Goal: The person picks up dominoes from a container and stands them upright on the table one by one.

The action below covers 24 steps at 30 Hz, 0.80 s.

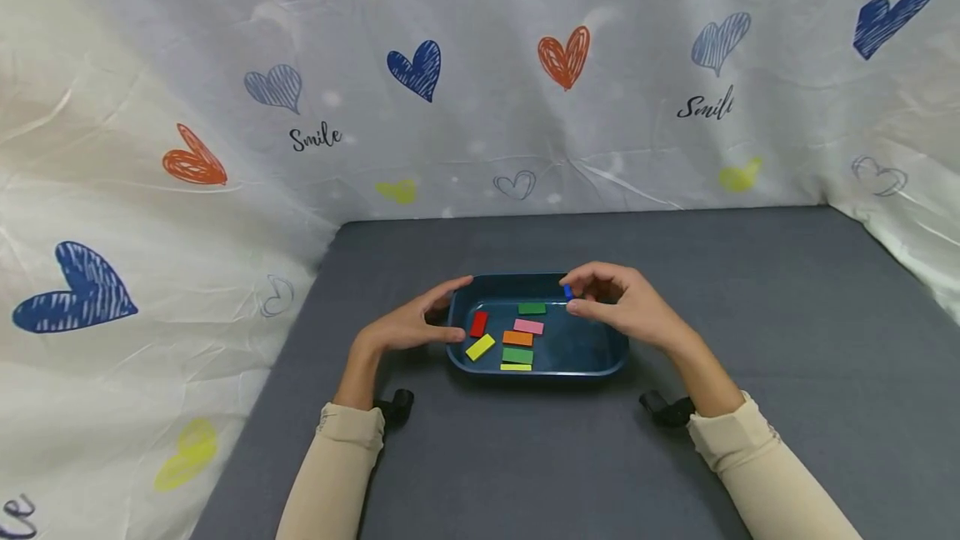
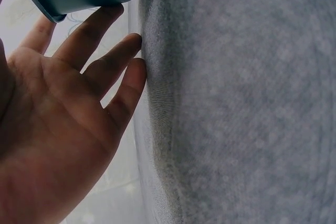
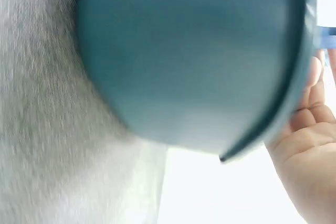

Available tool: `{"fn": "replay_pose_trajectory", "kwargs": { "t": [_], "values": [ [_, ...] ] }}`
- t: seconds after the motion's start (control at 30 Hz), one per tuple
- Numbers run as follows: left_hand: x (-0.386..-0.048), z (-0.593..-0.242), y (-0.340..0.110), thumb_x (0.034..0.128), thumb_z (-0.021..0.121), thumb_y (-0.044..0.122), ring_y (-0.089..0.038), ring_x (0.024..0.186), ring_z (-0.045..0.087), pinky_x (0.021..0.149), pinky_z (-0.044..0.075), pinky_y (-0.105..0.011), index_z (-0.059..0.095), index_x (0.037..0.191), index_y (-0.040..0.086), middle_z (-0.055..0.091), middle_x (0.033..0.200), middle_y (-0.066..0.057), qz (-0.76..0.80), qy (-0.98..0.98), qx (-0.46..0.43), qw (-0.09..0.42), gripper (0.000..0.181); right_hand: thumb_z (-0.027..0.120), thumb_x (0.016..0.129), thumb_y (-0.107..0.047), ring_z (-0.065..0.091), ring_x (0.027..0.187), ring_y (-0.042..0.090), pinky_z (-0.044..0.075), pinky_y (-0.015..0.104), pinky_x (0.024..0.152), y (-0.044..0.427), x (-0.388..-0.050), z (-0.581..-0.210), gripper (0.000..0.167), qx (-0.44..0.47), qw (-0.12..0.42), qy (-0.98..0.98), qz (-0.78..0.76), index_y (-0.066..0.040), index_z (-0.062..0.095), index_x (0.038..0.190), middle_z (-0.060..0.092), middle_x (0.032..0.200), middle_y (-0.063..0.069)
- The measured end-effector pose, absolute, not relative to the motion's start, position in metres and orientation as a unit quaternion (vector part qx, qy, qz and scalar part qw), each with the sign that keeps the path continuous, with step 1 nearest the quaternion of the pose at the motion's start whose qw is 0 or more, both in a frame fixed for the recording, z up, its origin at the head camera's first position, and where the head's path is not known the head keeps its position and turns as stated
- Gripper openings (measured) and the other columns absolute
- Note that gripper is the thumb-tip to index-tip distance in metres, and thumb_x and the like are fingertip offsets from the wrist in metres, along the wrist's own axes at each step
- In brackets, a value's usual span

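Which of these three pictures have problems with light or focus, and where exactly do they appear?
Head view: mostly clear, only a soft shadow below the near edge of the tray; left wrist view: left hand dim, gray cloth soft; right wrist view: overexposed to white around the right hand, with the tray's outline blurred and the blue block hazy.

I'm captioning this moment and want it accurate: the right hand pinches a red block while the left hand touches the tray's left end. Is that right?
Not quite: the head view shows that the block pinched by the right hand is blue, not red. The left hand does touch the left end of the tray.
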<state>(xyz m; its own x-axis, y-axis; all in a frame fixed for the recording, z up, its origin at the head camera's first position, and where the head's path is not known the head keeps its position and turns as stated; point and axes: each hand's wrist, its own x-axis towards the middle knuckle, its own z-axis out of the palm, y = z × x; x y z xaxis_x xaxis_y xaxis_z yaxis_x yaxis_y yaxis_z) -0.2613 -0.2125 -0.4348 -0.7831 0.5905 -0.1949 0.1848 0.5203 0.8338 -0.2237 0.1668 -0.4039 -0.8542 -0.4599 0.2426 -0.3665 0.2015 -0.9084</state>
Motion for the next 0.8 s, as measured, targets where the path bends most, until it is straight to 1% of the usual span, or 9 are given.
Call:
{"fn": "replay_pose_trajectory", "kwargs": {
  "t": [0.17, 0.27, 0.4, 0.5, 0.63, 0.73, 0.8],
  "values": [
    [-0.261, -0.434, -0.213, 0.0913, 0.077, 0.039, -0.040, 0.154, 0.025, 0.114, 0.036, -0.066, 0.025, 0.160, 0.045, 0.016, 0.171, 0.000, 0.434, 0.837, 0.230, 0.241, 0.086, 0.073, 0.095, -0.008, 0.060, 0.082, 0.016, 0.054, 0.029, 0.070, 0.188, -0.222, -0.400, 0.027, -0.231, 0.003, 0.762, -0.605, -0.005, 0.068, 0.121, 0.065, 0.099, -0.001],
    [-0.261, -0.434, -0.213, 0.0915, 0.077, 0.039, -0.040, 0.155, 0.024, 0.114, 0.036, -0.067, 0.024, 0.160, 0.045, 0.015, 0.171, 0.000, 0.435, 0.836, 0.230, 0.243, 0.087, 0.073, 0.095, -0.009, 0.061, 0.082, 0.015, 0.054, 0.029, 0.070, 0.200, -0.223, -0.398, 0.027, -0.211, -0.015, 0.768, -0.605, -0.006, 0.069, 0.121, 0.067, 0.100, -0.003],
    [-0.262, -0.433, -0.214, 0.0919, 0.077, 0.038, -0.039, 0.155, 0.024, 0.114, 0.036, -0.067, 0.023, 0.160, 0.045, 0.015, 0.171, 0.000, 0.438, 0.834, 0.231, 0.242, 0.087, 0.072, 0.095, -0.009, 0.065, 0.085, 0.016, 0.055, 0.026, 0.073, 0.218, -0.226, -0.397, 0.027, -0.196, -0.031, 0.784, -0.588, -0.007, 0.069, 0.122, 0.069, 0.101, -0.004],
    [-0.262, -0.433, -0.214, 0.0923, 0.077, 0.038, -0.039, 0.155, 0.024, 0.114, 0.036, -0.067, 0.023, 0.160, 0.046, 0.015, 0.171, 0.001, 0.435, 0.836, 0.233, 0.239, 0.086, 0.074, 0.095, -0.012, 0.067, 0.085, 0.017, 0.054, 0.025, 0.072, 0.232, -0.228, -0.400, 0.028, -0.169, -0.039, 0.808, -0.563, -0.009, 0.069, 0.122, 0.071, 0.099, -0.003],
    [-0.261, -0.434, -0.215, 0.0926, 0.076, 0.037, -0.040, 0.155, 0.025, 0.114, 0.035, -0.067, 0.023, 0.160, 0.046, 0.015, 0.171, 0.001, 0.432, 0.837, 0.236, 0.237, 0.086, 0.075, 0.095, -0.020, 0.067, 0.087, 0.020, 0.055, 0.028, 0.072, 0.249, -0.231, -0.411, 0.029, -0.133, -0.028, 0.841, -0.524, -0.011, 0.070, 0.122, 0.072, 0.100, 0.000],
    [-0.261, -0.435, -0.215, 0.0925, 0.077, 0.037, -0.040, 0.155, 0.024, 0.114, 0.035, -0.067, 0.022, 0.160, 0.046, 0.015, 0.171, 0.001, 0.434, 0.835, 0.238, 0.239, 0.087, 0.075, 0.095, -0.024, 0.068, 0.087, 0.023, 0.055, 0.031, 0.072, 0.260, -0.234, -0.422, 0.032, -0.126, -0.001, 0.857, -0.499, -0.008, 0.068, 0.122, 0.071, 0.102, 0.002],
    [-0.261, -0.435, -0.215, 0.0923, 0.077, 0.037, -0.040, 0.155, 0.024, 0.114, 0.035, -0.067, 0.023, 0.160, 0.046, 0.015, 0.171, 0.001, 0.434, 0.835, 0.240, 0.240, 0.087, 0.075, 0.095, -0.024, 0.068, 0.086, 0.021, 0.056, 0.032, 0.071, 0.265, -0.237, -0.430, 0.035, -0.130, 0.020, 0.864, -0.486, -0.006, 0.067, 0.123, 0.071, 0.104, 0.003]
  ]
}}
